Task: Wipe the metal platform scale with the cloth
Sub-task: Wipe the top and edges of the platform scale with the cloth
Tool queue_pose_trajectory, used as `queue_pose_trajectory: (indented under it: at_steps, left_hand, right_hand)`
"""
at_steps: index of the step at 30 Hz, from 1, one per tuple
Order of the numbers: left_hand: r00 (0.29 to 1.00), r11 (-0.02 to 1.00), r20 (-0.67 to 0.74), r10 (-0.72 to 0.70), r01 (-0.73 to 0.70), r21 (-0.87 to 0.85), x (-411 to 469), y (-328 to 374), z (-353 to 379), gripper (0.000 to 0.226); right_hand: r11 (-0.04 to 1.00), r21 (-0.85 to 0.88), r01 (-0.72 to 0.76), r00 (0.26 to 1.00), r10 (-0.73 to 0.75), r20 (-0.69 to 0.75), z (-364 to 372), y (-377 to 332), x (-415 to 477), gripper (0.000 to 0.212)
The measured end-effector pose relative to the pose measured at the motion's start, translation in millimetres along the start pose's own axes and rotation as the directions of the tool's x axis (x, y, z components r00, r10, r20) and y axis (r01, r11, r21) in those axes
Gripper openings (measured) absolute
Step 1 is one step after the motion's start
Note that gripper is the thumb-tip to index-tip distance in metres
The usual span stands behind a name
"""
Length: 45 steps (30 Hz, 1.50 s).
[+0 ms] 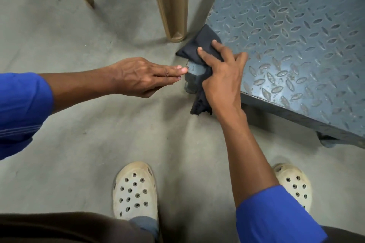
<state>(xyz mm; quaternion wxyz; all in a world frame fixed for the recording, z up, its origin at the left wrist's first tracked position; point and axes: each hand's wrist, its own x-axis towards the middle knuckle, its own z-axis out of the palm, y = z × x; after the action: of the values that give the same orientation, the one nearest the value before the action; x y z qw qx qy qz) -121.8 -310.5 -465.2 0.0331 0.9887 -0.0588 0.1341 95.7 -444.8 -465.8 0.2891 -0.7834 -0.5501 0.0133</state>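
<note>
Crouching at the near left corner of the metal platform scale [296, 35], the person has the right hand [221, 83] closed around the dark cloth [199, 45], pressing it over that corner. One end of the cloth lies up on the tread plate; the other hangs below the hand, down by the floor [79, 124]. The left hand [142, 76] is held flat with its fingers straight and holds nothing. Its tips are right at the corner, though from here I can't say whether they touch the metal.

What worries me is the dangling tail. If it drags on the concrete it will likely pick up grit and smear it back onto the plate. The raised treads and the sharp corner could also snag the fabric on a quick stroke. The tan chair leg [169, 2] stands just beside the corner, so a wide sweep leftward may knock knuckles into it.
</note>
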Motion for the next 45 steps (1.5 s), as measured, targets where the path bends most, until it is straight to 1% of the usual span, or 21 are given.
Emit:
queue_pose_trajectory:
  at_steps: [2,5,7,9,12,14,15,19,20,23,25,28,32,36,38,41,43,45]
  left_hand:
    - [1.000,1.000,0.001,0.004,-0.004,-0.003,1.2,-0.7,-1.4,0.038]
    - [1.000,1.000,0.009,0.002,-0.003,0.007,1.9,-0.3,-0.4,0.039]
    - [1.000,1.000,0.020,-0.004,0.004,0.008,0.7,0.5,0.6,0.039]
    - [1.000,1.000,0.024,-0.004,0.003,0.014,0.4,0.9,0.7,0.040]
    - [0.999,0.999,0.032,0.018,-0.019,0.033,0.9,0.2,-1.7,0.040]
    - [0.998,0.999,0.051,0.029,-0.031,0.044,0.1,-0.4,-2.0,0.040]
    - [0.997,0.998,0.065,0.033,-0.037,0.052,-1.0,0.1,-0.7,0.041]
    - [0.995,0.998,0.095,0.029,-0.034,0.050,-5.6,1.7,6.6,0.043]
    - [0.996,0.998,0.084,0.028,-0.031,0.045,-5.8,1.1,6.1,0.042]
    - [0.999,1.000,0.041,0.020,-0.020,0.004,-2.7,2.7,1.7,0.041]
    - [1.000,1.000,0.004,0.009,-0.009,-0.013,-0.5,9.0,-1.6,0.040]
    - [1.000,1.000,-0.022,-0.010,0.010,-0.006,4.2,15.7,-2.7,0.038]
    - [0.999,0.999,-0.016,-0.040,0.041,0.033,5.3,11.0,-3.3,0.036]
    - [1.000,0.999,0.009,-0.022,0.022,0.046,0.8,4.9,-3.5,0.038]
    - [1.000,0.998,0.019,-0.006,0.005,0.063,2.5,2.5,-5.2,0.038]
    - [0.999,0.996,0.053,0.003,-0.007,0.088,4.5,3.0,-8.5,0.038]
    - [0.998,0.996,0.064,-0.001,-0.005,0.092,4.0,5.4,-8.3,0.039]
    - [0.998,0.997,0.060,-0.017,0.012,0.077,3.8,6.0,-6.8,0.039]
  right_hand:
    - [1.000,0.013,0.000,1.000,0.000,-0.030,-4.2,10.0,-13.3,0.067]
    - [0.994,0.019,-0.105,0.991,0.106,-0.078,-14.3,24.9,-21.0,0.072]
    - [0.993,0.001,-0.122,0.990,0.122,-0.070,-13.0,20.1,-10.3,0.072]
    - [0.994,-0.014,-0.111,0.994,0.111,-0.023,-6.3,1.5,3.9,0.070]
    - [1.000,-0.004,-0.013,0.998,0.014,0.055,3.1,-26.5,0.0,0.064]
    - [0.999,0.020,0.032,0.997,-0.034,0.070,5.2,-33.0,-19.0,0.060]
    - [0.999,0.035,0.025,0.998,-0.026,0.052,5.3,-31.5,-28.7,0.058]
    - [0.994,0.079,-0.078,0.991,0.086,-0.107,-2.3,-9.4,-48.0,0.064]
    - [0.992,0.075,-0.100,0.987,0.108,-0.120,-5.5,-4.1,-47.3,0.065]
    - [0.983,0.036,-0.182,0.978,0.185,-0.094,-13.4,6.6,-30.2,0.069]
    - [0.978,0.009,-0.206,0.974,0.206,-0.094,-11.6,8.3,-15.7,0.070]
    - [0.984,0.012,-0.180,0.979,0.180,-0.099,-3.2,-1.0,-7.4,0.069]
    - [0.993,0.062,-0.105,0.992,0.108,-0.059,1.0,-18.4,-27.5,0.070]
    - [0.985,0.093,-0.146,0.982,0.156,-0.107,-3.1,-10.0,-34.5,0.071]
    - [0.985,0.089,-0.145,0.986,0.152,-0.068,1.1,-19.3,-27.0,0.068]
    - [0.991,0.104,-0.080,0.997,0.080,-0.003,7.5,-36.4,-27.9,0.065]
    - [0.991,0.100,-0.087,0.995,0.091,-0.038,4.2,-30.2,-39.1,0.058]
    - [0.986,0.077,-0.147,0.978,0.157,-0.138,-5.2,-11.3,-49.7,0.062]
